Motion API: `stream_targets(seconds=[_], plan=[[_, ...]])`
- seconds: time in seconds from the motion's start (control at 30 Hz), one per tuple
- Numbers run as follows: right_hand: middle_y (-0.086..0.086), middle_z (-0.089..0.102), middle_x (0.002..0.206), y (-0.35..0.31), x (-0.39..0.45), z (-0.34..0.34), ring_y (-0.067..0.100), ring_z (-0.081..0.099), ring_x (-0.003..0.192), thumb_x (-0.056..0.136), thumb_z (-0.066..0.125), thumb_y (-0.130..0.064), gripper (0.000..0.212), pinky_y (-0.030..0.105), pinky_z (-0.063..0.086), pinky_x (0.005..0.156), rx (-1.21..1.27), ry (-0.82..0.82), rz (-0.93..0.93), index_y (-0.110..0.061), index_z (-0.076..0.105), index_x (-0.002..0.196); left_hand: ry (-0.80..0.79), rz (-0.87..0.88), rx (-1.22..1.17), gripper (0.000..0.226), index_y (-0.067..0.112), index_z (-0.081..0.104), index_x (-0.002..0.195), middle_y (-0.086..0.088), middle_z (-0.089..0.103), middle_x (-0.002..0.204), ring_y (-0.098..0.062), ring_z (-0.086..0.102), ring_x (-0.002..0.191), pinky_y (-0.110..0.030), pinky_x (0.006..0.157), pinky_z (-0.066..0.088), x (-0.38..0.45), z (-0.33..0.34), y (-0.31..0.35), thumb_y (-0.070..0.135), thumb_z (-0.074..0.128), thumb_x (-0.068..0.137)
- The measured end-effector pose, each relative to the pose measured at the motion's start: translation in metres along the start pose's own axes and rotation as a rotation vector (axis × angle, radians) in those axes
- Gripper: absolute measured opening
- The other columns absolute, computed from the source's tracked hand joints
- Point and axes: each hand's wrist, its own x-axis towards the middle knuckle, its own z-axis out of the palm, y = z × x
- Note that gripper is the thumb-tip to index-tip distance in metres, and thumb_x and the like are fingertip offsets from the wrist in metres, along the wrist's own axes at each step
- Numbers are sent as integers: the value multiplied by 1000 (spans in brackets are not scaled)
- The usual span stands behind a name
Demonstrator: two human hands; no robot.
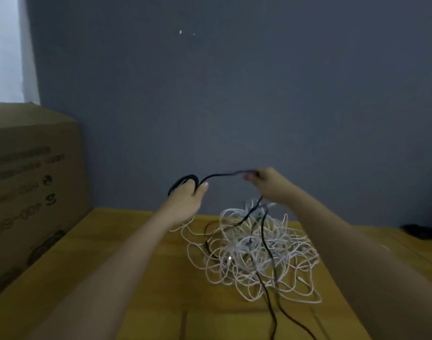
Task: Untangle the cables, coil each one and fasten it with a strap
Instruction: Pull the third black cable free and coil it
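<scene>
My forearms reach out from the bottom edge of the view, over the yellow-brown table [126,231]. To my left stands a big cardboard box [30,192] with dark print on its side, set against the grey wall [234,94]. On the table ahead of me lies the tangle of white cables [254,253], loops spilling outward, with black strands threaded through it and two black lines trailing back toward me. My hands are raised above the heap and held apart. My left hand [185,200] grips a small coil of the black cable [220,175], fingers curled round the loops with the thumb out to the side. From there the cable arcs across to my right hand [271,185], which pinches it between fingertips and lets it drop down into the heap. A dark thing [416,230] sits at the table's far right edge, too blurred to name.
</scene>
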Motion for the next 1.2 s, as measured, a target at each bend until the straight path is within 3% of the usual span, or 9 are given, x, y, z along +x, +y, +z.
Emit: stream_targets(seconds=[0.1,0.2,0.37,0.57,0.73,0.8,0.9,1.0,1.2], plan=[[18,66,94,34,-35,21,31,62,87,101,44,-21,26,35,47,72,-18,-217,131,-3,63,101,-49,9,18,42,12,35,73,-4,36,66,-20,38,57,-33,57,32,-6,12,-10,45,33,100],[15,66,80,49,-56,20,21,58,65,100,47,-27,26,34,45,61,-68,-147,129,-11,67,96,-36,27,-16,45,4,43,79,-9,40,71,-26,44,63,-36,61,36,-5,19,-3,43,35,100],[7,58,66,52,-59,-13,19,54,66,98,52,-22,21,36,48,65,375,314,135,-14,70,90,-76,146,-198,39,9,52,82,1,51,73,-13,52,66,-24,59,37,3,29,33,41,39,100],[-15,70,90,42,-47,-54,-13,62,79,92,63,-18,14,1,43,68,692,941,83,-30,69,93,-210,322,-203,41,19,49,67,11,50,57,-3,49,51,-26,59,40,-1,49,72,45,42,97],[1,58,98,72,-51,-26,17,62,90,95,57,-31,18,38,51,84,327,632,219,-24,72,101,-536,146,-750,45,23,43,58,9,28,45,-9,19,40,-20,40,16,-14,57,66,48,45,95],[1,42,109,87,-57,-7,22,54,101,94,56,-37,24,32,41,91,219,510,272,-21,72,102,-600,149,-911,45,25,43,54,9,25,43,-7,14,38,-18,39,11,-21,58,64,47,45,93],[-2,57,103,83,-67,22,7,55,84,95,55,-34,21,23,39,77,214,333,201,-23,71,87,-660,143,-1079,43,24,43,53,11,23,41,-5,14,35,-16,35,14,-29,56,67,44,44,91],[-1,68,81,67,-78,50,8,57,55,98,51,-30,25,26,44,57,363,135,183,-26,63,76,-604,100,-1204,39,21,46,56,10,23,42,-3,17,34,-16,33,21,-32,57,71,42,43,90],[17,65,88,46,-108,98,34,55,95,97,49,-32,31,39,41,75,-512,89,-288,-7,60,111,-193,49,-1141,23,15,36,80,7,39,58,-6,33,44,-18,49,35,-22,80,65,23,38,101]])
